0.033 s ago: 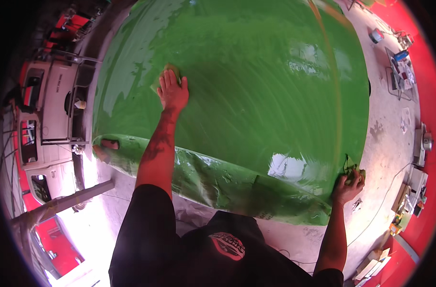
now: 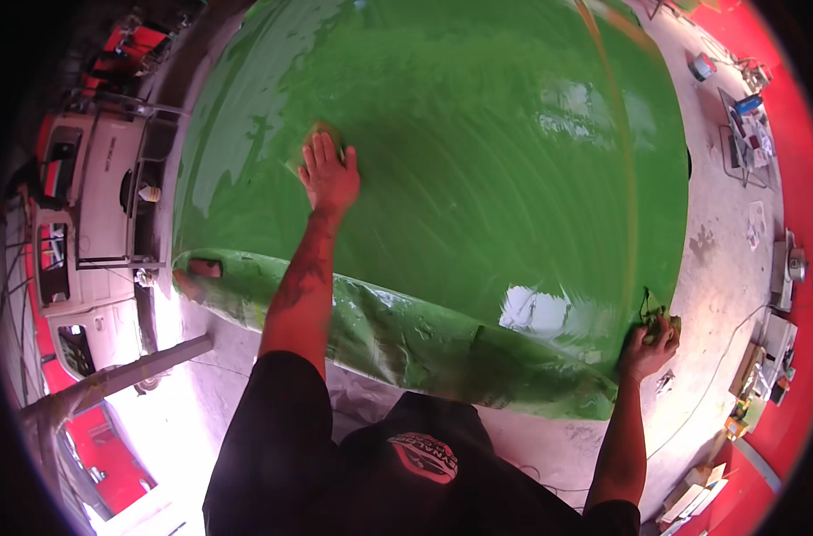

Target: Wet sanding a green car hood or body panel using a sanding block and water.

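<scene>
Before me spreads a large, wet, glossy green vehicle panel point(image 2: 478, 179), streaked with curved smears. On its left part my left hand point(image 2: 331, 179) presses a flat tan sanding pad point(image 2: 321, 130) against the surface, fingers straight and together, thumb along the side. Most of the pad is hidden under the palm. Over at the panel's right edge my right hand point(image 2: 647, 355) is closed around a crumpled, dark greenish rag point(image 2: 660, 320). A small dark reddish block point(image 2: 205, 268) lies on the panel's near left corner.
Wet, wrinkled green-tinted plastic sheeting point(image 2: 379, 326) covers the near edge. A pale van body point(image 2: 103, 188) stands left, with a metal beam point(image 2: 129, 373) nearer me. Along the right lie a small tool stand point(image 2: 746, 134), a can point(image 2: 702, 66), a cable point(image 2: 723, 362) and boxes point(image 2: 692, 496).
My left hand has slid slightly right and toward me, with the sanding pad under it. My right hand and the rag look unmoved.
</scene>
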`<state>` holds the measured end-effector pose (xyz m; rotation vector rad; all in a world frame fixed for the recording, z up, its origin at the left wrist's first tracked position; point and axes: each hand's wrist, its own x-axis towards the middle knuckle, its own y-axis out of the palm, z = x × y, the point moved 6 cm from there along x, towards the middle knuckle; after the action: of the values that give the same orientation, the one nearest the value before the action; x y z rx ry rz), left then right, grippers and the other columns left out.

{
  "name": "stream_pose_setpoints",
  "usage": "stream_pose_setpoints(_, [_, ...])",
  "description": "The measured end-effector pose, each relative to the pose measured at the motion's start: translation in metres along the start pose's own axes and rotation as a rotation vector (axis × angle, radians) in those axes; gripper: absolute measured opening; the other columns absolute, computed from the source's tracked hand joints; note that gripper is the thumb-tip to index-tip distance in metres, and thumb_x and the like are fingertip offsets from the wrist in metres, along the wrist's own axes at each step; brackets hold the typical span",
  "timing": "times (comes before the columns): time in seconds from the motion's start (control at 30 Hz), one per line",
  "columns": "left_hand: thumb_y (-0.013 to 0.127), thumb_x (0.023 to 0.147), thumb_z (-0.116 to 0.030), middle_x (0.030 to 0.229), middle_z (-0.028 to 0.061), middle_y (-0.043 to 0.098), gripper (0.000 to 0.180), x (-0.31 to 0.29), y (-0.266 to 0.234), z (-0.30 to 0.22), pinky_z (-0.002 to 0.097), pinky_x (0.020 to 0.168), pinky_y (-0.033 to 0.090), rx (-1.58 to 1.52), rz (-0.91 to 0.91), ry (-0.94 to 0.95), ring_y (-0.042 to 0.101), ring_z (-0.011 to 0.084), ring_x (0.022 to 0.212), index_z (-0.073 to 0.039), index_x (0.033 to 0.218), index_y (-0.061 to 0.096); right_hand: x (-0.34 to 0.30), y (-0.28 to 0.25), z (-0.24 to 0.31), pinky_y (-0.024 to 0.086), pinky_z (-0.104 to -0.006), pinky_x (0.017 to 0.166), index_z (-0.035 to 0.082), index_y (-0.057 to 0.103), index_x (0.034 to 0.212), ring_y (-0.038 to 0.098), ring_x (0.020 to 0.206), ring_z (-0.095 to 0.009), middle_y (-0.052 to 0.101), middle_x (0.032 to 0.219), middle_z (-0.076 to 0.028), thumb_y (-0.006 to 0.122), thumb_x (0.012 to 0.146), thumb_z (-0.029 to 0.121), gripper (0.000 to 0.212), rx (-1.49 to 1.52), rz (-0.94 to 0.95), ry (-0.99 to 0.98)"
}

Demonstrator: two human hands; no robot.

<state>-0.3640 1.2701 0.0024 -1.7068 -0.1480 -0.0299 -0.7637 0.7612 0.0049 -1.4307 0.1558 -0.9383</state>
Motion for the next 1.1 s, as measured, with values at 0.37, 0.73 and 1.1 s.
stream_pose_setpoints(0.37, [0.045,0.097,-0.043,0.156,0.015,0.023,0.068,-0.072,-0.008,0.042,0.0535,0.115,0.019,-0.082,0.067,0.248,0.019,0.0358,0.145,-0.008,0.151,0.023,-0.001,0.0,-0.01,0.041,-0.0478,0.094,0.011,0.062,0.114,0.049,0.114,-0.037,0.051,0.122,-0.017,0.061,0.079,0.024,0.038,-0.05,-0.009,-0.033])
stream_pose_setpoints(0.73, [0.048,0.095,-0.039,0.156,0.0167,0.023,0.068,-0.2,-0.008,-0.053,0.0554,0.115,0.018,-0.067,0.218,0.371,0.02,0.0362,0.144,-0.004,0.149,0.025,-0.002,0.001,-0.017,0.041,-0.0484,0.093,0.011,0.063,0.115,0.051,0.114,-0.036,0.052,0.12,-0.017,0.059,0.081,0.029,0.039,-0.067,-0.023,-0.045])
stream_pose_setpoints(1.1, [0.038,0.1,-0.038,0.156,0.0204,0.019,0.064,-0.12,-0.01,0.08,0.0533,0.115,0.019,-0.012,0.111,-0.039,0.018,0.0429,0.143,0.001,0.149,0.023,0.001,0.004,-0.008,0.042,-0.0485,0.093,0.012,0.063,0.116,0.051,0.114,-0.036,0.052,0.12,-0.017,0.058,0.083,0.03,0.038,-0.052,-0.012,-0.022])
